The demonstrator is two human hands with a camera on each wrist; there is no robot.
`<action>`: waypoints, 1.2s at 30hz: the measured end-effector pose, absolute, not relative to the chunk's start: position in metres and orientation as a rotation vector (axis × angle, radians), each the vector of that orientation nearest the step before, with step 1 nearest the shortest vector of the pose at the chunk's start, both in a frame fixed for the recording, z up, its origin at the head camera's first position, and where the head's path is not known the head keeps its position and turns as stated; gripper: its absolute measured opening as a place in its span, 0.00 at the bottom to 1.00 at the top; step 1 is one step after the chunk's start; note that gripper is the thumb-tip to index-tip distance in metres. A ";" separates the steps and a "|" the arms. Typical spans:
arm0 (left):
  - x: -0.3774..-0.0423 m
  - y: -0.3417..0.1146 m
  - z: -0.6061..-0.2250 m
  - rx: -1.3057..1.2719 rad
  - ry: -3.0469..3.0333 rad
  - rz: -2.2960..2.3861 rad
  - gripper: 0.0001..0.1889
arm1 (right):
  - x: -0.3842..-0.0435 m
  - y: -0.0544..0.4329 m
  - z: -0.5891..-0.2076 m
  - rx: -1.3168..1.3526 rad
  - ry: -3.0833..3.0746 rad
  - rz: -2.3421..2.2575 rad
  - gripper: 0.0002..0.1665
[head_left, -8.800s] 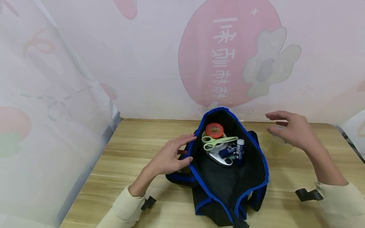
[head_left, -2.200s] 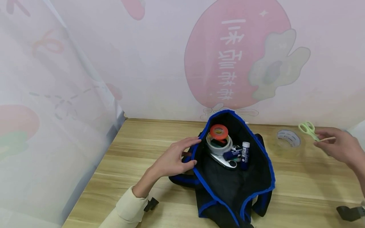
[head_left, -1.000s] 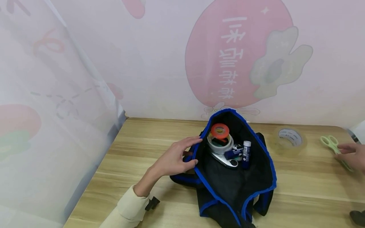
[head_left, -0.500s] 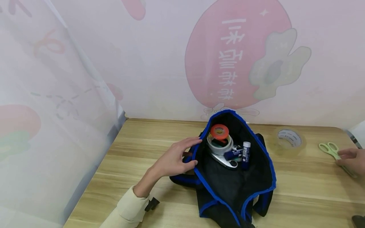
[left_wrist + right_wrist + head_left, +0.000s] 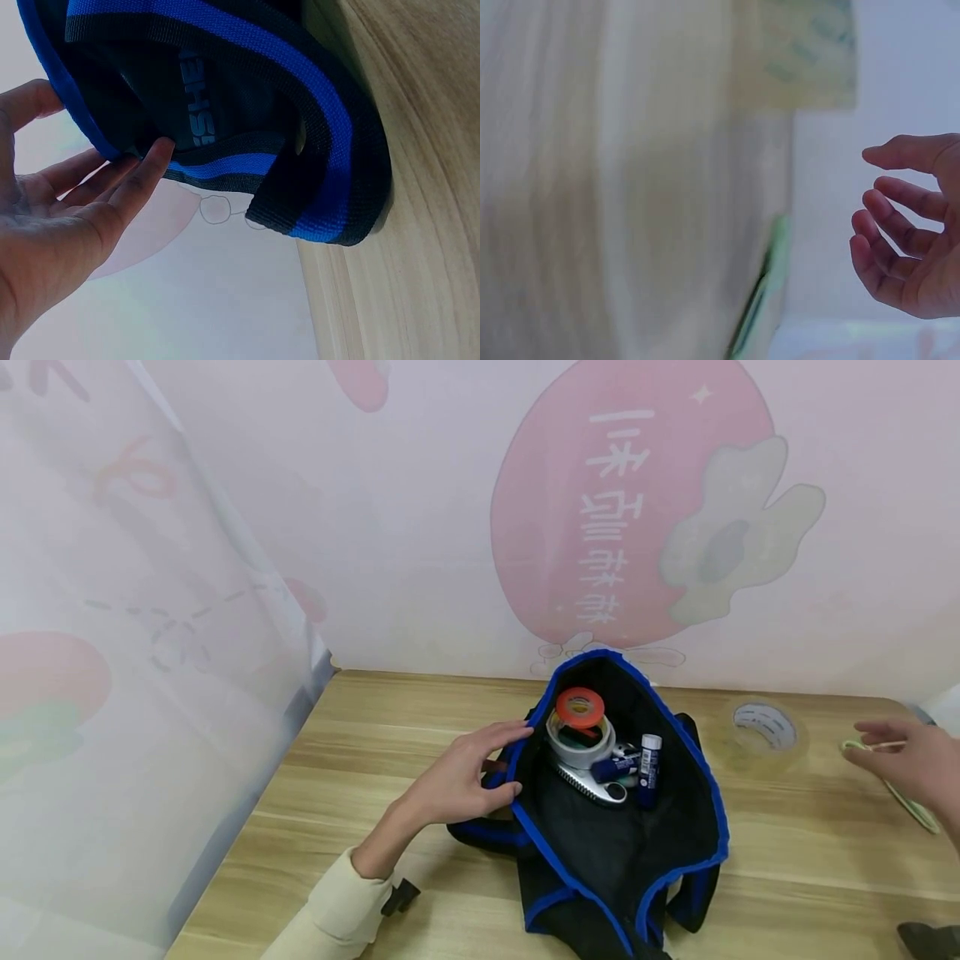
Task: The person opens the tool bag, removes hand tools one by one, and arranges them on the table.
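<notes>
A black tool bag (image 5: pixel 600 860) with blue trim stands wide open mid-table. My left hand (image 5: pixel 457 781) holds its left rim, thumb and fingertips at the blue edging; the left wrist view shows this hand (image 5: pixel 82 195) beside the bag's strap (image 5: pixel 337 150). Over at the right, my right hand (image 5: pixel 911 764) is held above light-green scissors (image 5: pixel 911 810), partly covering them. In the right wrist view its fingers (image 5: pixel 889 221) are loosely bent around nothing, apart from the scissors (image 5: pixel 761 292) on the table.
Inside the bag lie an orange tape roll (image 5: pixel 580 707), a white tape roll (image 5: pixel 588 750), a silver utility knife (image 5: pixel 592 785) and blue glue sticks (image 5: pixel 649 768). A clear tape roll (image 5: pixel 765 727) rests on the wooden table (image 5: pixel 810 877). A printed curtain (image 5: pixel 420 527) hangs behind.
The scissors left the bag in my right hand, were laid down at the right, and are released; that hand has lifted off them. My left hand stays on the rim.
</notes>
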State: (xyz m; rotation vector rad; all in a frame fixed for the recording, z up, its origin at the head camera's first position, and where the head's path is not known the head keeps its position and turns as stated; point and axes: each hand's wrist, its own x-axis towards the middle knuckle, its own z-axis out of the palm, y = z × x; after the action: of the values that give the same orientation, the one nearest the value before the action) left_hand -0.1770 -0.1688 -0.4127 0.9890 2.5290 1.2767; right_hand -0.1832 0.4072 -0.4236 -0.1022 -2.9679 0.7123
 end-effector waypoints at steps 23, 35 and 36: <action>-0.176 -0.168 -0.408 0.979 2.502 1.310 0.37 | -0.187 0.287 -0.366 0.251 -2.812 0.816 0.28; -0.177 -0.167 -0.408 0.965 2.498 1.320 0.36 | -0.187 0.243 -0.349 0.575 -2.656 0.776 0.27; -0.177 -0.167 -0.408 0.963 2.498 1.319 0.36 | -0.188 0.238 -0.348 0.598 -2.647 0.763 0.27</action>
State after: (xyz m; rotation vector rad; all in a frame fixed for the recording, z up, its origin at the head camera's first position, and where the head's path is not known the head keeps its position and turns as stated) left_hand -0.1767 -0.1672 -0.4081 0.9628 2.4976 1.3191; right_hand -0.1877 0.2385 -0.3484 0.5976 -2.6475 0.7631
